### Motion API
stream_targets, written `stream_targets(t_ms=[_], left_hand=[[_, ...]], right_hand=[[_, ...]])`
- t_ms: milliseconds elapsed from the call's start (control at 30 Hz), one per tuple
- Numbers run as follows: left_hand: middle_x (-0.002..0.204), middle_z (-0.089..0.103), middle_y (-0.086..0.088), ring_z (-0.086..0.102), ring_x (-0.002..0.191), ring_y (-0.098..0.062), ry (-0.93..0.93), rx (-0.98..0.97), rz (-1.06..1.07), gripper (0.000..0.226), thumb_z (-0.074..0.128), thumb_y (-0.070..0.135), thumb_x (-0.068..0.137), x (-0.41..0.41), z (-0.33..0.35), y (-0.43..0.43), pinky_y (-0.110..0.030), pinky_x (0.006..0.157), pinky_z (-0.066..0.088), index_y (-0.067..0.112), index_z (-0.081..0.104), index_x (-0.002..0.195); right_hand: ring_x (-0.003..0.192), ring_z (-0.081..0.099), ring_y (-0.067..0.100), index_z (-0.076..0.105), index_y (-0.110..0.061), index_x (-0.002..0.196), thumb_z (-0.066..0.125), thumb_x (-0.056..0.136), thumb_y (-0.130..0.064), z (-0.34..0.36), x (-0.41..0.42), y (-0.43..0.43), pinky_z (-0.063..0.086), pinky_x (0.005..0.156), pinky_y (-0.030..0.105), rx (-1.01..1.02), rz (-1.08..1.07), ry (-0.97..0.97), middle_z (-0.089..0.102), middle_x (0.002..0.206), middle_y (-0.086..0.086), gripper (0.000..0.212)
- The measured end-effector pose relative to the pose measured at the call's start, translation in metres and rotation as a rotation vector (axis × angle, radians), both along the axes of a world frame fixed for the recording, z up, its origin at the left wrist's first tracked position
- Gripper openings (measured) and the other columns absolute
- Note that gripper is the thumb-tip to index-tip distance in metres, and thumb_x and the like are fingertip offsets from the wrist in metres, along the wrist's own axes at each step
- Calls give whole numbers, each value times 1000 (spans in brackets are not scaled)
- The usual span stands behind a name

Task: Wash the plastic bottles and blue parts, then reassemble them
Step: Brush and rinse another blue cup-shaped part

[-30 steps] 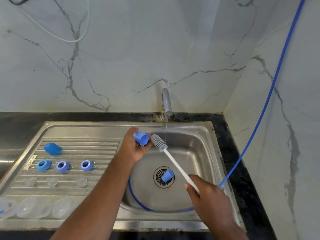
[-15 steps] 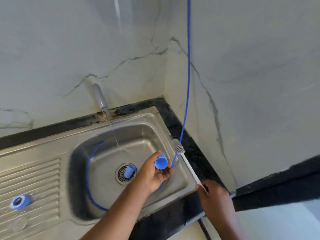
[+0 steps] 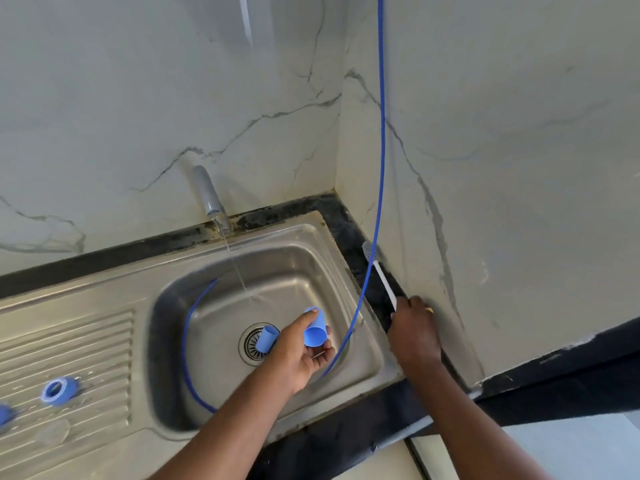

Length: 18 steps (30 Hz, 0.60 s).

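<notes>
**Left grip** (image 3: 303,355): Held over the basin of the sink (image 3: 294,233). Fingers and thumb are curled round a blue cap (image 3: 316,330), whose open mouth is turned toward the camera. The cap is just in front of the water stream (image 3: 237,268) and not under it. The stream falls from the tap (image 3: 209,194) onto the basin floor.

**Right grip** (image 3: 414,329): Closed round the lower handle of a white brush (image 3: 381,277). The brush lies over the narrow dark strip of desk (image 3: 346,441) between the sink and the side wall, with its bristle head pointing toward the back corner. Whether the head touches the desk cannot be told.

**Basin:** A second blue cap (image 3: 266,338) lies on its side on the drain (image 3: 251,344), its right end hidden by the left grip. A blue hose (image 3: 381,133) comes down beside the wall corner and crosses the right rim of the sink. It passes behind the left grip and curves round the basin floor to the back left.

**Drainboard** (image 3: 86,341): One blue ring (image 3: 57,390) sits flat on the ribs. A second blue piece (image 3: 3,414) is cut off by the left edge of the view. Something pale and clear lies near them, too faint to identify.
</notes>
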<state>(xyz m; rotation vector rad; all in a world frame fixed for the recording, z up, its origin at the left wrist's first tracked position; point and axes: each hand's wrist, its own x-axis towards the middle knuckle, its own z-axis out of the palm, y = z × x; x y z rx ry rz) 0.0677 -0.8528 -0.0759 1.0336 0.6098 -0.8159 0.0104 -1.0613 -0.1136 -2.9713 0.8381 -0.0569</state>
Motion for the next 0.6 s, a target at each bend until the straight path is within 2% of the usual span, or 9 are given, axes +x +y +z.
stream_targets(t_ms=[167,333,467,533,600], left_hand=[[87,55,-17,55,63,-25,-1,82,97,41,73,23,91,11,-10,18,-41,67,56,4,56,123],[90,55,-17,55,66,-24,17,75,108,43,74,23,90,15,-19,18,-41,69,55,2,57,123],[104,62,-19,60,78,-26,7,105,116,46,74,29,90,23,-27,18,-41,67,54,7,57,127],[113,66,-19,62,80,-25,-10,102,107,46,72,31,91,28,-30,22,-38,66,54,8,59,129],[123,69,-18,63,83,-23,-26,108,102,44,69,32,93,36,-32,30,-36,66,54,9,62,129]], right_hand=[[88,63,26,60,-16,108,62,93,-19,-12,13,-3,52,76,36,-62,44,21,62,102,8,15],[84,63,32,62,-12,103,71,87,-29,-6,6,-2,52,73,40,-53,12,-50,61,98,12,25],[72,60,35,67,-8,94,73,85,-18,8,0,10,51,64,40,-19,-8,-256,61,88,13,14],[73,61,35,68,-9,90,68,86,-15,15,4,26,52,63,40,28,61,-388,63,86,12,7],[75,62,31,67,-13,87,60,88,-17,20,16,49,54,64,40,150,171,-446,64,85,8,9]])
